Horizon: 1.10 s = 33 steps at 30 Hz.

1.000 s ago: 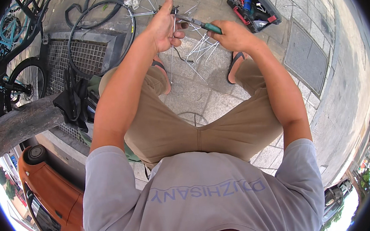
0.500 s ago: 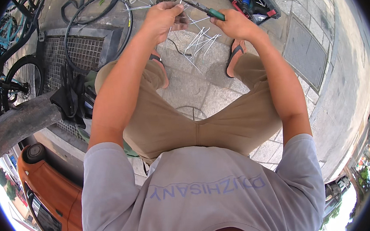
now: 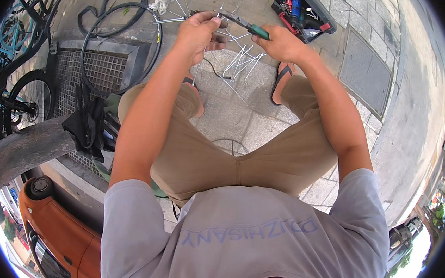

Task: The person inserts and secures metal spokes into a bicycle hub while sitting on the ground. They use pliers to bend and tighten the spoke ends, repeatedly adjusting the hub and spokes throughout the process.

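Note:
My left hand (image 3: pixel 200 35) is closed on a thin silver spoke, whose end (image 3: pixel 220 15) sticks up past the fingertips. My right hand (image 3: pixel 281 43) grips a pair of pliers with green handles (image 3: pixel 260 31). The dark jaws of the pliers lie close to the spoke's end; whether they bite on it I cannot tell. Below and between my hands, several loose silver spokes (image 3: pixel 242 63) are scattered on the paving in front of my feet. A short dark strip (image 3: pixel 216 69) lies beside them.
At upper right stands an open black toolbox (image 3: pixel 323 26) with red latches and tools inside. A bicycle rim (image 3: pixel 84 56) and a black tyre (image 3: pixel 85 16) lie at upper left, by a metal grate (image 3: pixel 103 66). Parked bicycles (image 3: pixel 18 103) stand further left. An orange car (image 3: pixel 66 240) is at lower left.
The view has shifted a little, so more ground shows at the top, including a wooden-handled tool. My hands keep nearly the same pose, with the pliers' jaws still near the spoke's end.

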### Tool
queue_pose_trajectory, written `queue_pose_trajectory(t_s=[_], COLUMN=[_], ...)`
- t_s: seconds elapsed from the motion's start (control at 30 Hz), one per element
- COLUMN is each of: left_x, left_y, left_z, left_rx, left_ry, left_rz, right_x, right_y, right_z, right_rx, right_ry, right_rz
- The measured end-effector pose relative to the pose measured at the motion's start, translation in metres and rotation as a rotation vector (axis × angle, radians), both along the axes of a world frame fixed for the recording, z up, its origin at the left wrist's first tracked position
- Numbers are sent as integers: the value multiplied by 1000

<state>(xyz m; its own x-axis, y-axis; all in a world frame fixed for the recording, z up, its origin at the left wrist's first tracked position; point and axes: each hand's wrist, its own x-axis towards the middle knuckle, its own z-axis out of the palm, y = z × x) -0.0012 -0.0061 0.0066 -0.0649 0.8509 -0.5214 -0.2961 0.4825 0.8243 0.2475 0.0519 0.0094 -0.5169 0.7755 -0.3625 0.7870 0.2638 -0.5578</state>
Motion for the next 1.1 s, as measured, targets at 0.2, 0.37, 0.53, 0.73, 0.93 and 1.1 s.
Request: queue_pose_trajectory(t_s=[0.2,0.37,0.53,0.73,0.93,1.1], left_x=[1,-5,-3,-4,-4,-3], left_y=[3,5,4,1,0,-3], left_z=[3,-3,1,-2,-5,0], left_rx=[4,19,3,25,7,-15], left_ry=[-11,-33,-16,-34,-29,-4], left_rz=[-14,-43,-41,-43,-14,-33], right_x=[0,-3,-2,-1,-1,-4], right_y=[-1,-1,0,-3,-2,-3], right_z=[9,14,9,8,-1,-8], right_rx=[-41,-46,-32,-30,-23,-36], right_ry=[-19,0,7,35,60,72], right_rz=[8,8,24,23,29,27])
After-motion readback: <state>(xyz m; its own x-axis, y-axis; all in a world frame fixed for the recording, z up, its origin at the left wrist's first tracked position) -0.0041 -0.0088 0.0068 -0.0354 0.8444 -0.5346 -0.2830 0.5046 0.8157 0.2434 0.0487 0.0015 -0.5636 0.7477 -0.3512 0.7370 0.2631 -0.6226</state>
